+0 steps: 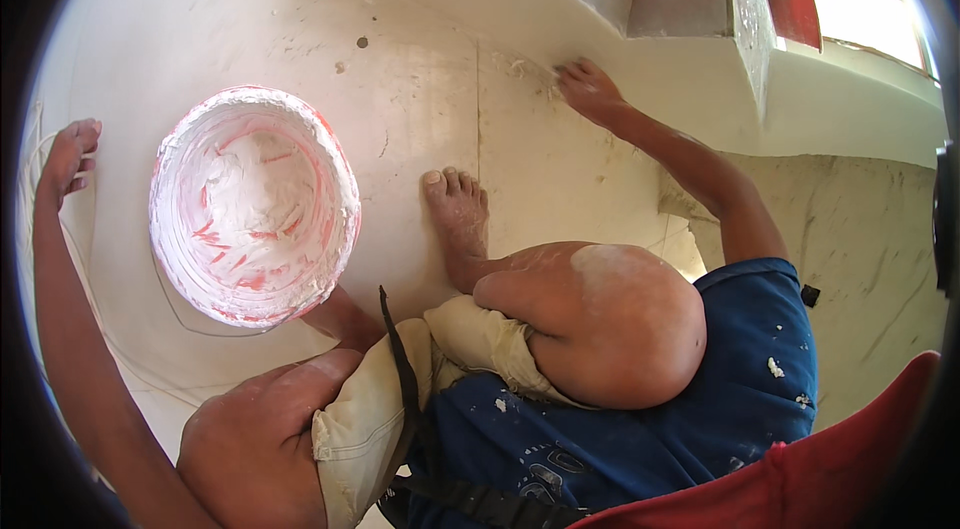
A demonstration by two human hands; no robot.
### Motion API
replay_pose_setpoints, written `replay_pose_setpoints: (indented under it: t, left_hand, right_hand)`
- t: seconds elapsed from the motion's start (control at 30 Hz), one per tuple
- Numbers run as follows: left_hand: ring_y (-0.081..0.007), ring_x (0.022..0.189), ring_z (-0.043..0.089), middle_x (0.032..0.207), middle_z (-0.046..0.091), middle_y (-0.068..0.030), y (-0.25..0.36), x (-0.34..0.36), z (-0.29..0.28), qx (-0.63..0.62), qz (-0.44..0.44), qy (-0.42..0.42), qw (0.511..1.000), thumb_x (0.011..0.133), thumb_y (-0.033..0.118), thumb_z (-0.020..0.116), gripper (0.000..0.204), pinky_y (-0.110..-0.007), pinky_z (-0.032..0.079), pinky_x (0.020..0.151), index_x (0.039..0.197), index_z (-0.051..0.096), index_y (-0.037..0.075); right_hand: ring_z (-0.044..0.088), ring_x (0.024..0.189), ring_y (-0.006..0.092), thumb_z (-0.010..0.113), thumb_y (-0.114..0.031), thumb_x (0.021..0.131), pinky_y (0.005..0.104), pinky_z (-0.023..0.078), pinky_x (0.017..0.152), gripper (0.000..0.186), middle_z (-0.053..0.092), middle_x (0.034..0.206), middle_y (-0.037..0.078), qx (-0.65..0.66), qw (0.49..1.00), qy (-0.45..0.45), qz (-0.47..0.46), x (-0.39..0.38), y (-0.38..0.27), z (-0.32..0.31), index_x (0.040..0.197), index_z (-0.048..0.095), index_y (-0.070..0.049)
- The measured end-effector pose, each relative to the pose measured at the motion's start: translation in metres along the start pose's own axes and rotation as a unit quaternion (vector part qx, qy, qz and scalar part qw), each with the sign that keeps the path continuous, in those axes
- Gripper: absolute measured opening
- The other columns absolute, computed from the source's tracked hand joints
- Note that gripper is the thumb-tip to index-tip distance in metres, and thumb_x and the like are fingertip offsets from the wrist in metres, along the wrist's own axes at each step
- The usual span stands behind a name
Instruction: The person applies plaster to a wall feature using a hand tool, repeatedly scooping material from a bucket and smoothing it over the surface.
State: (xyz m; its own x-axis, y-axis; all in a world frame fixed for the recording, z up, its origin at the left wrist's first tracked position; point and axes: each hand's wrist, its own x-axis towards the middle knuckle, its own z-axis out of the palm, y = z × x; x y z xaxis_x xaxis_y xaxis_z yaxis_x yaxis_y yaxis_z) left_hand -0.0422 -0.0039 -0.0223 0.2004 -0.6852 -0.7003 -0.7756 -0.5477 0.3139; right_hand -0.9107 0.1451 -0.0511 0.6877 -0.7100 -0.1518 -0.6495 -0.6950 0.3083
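Note:
Left of centre on the floor stands a red bucket [332, 274]. Its inside and rim are thickly smeared with white paste [255, 174]. Beyond the bucket's left side, my left hand [72, 159] hangs with its fingers loosely bent and a little apart, and nothing shows in it. My right hand [592, 91] reaches far forward to where the floor meets a low white wall [660, 69]. Its fingers are drawn together at that joint, where whitish smears mark the floor. Whatever they may hold is too small to make out.
Thin white cables [105, 329] run along the floor at the far left. My bare foot [460, 214] rests right of the bucket, near a floor seam [478, 109]. A red object [795, 17] sits at the upper right by a bright opening. Small crumbs and stains dot the pale floor [400, 79].

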Motion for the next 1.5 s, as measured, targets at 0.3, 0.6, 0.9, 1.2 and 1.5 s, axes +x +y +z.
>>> replay_pose_setpoints:
  t: [0.3, 0.6, 0.9, 1.2, 1.5]
  left_hand:
    - [-0.0222, 0.100, 0.064, 0.124, 0.064, -0.0091, 0.013, -0.016, -0.012, -0.068, -0.025, -0.006, 0.997, 0.091, 0.024, 0.062, 0.041, -0.035, 0.052, 0.074, 0.131, 0.060, 0.012]
    - [-0.0175, 0.100, 0.053, 0.123, 0.056, 0.0020, -0.018, -0.004, -0.010, -0.045, -0.046, -0.006, 0.998, 0.089, 0.057, 0.058, 0.060, -0.037, 0.043, 0.080, 0.137, 0.051, 0.021]
    - [-0.0249, 0.117, 0.051, 0.136, 0.050, -0.0076, 0.023, -0.073, 0.010, -0.095, -0.112, 0.006, 0.989, 0.096, 0.031, 0.052, 0.050, -0.044, 0.049, 0.090, 0.142, 0.044, 0.014]
    - [-0.0189, 0.101, 0.057, 0.125, 0.057, -0.0036, 0.029, -0.051, -0.009, -0.112, -0.049, 0.022, 0.992, 0.094, 0.039, 0.062, 0.050, -0.036, 0.050, 0.081, 0.135, 0.051, 0.014]
    - [-0.0292, 0.128, 0.050, 0.145, 0.046, -0.0123, -0.023, -0.084, -0.018, -0.145, -0.169, -0.012, 0.975, 0.100, 0.031, 0.050, 0.052, -0.046, 0.050, 0.097, 0.147, 0.039, 0.011]
  right_hand:
    - [0.060, 0.096, 0.0264, 0.067, -0.007, 0.080, 0.0362, 0.041, 0.091, 0.028, 0.067, 0.095, 0.008, 0.013, 0.914, -0.144, 0.378, -0.161, -0.055, -0.091, 0.107, 0.065, -0.008]
    - [0.060, 0.104, 0.0185, 0.065, -0.001, 0.090, 0.0327, 0.052, 0.092, 0.040, 0.061, 0.114, 0.013, 0.349, 0.314, 0.617, 0.632, -0.062, -0.094, -0.017, 0.125, 0.046, 0.003]
    - [0.059, 0.096, 0.0149, 0.069, -0.002, 0.088, 0.0270, 0.051, 0.083, 0.042, 0.058, 0.107, 0.009, 0.402, 0.303, 0.647, 0.572, 0.072, -0.083, -0.023, 0.124, 0.047, -0.002]
    - [0.064, 0.098, 0.0184, 0.075, -0.010, 0.081, 0.0363, 0.050, 0.083, 0.039, 0.066, 0.109, 0.006, 0.437, 0.558, 0.493, 0.505, 0.171, -0.141, -0.082, 0.118, 0.063, -0.012]
    - [0.061, 0.093, 0.0135, 0.067, -0.003, 0.089, 0.0294, 0.053, 0.074, 0.039, 0.062, 0.107, 0.005, 0.358, 0.115, 0.651, 0.659, -0.111, -0.087, 0.037, 0.125, 0.052, -0.002]
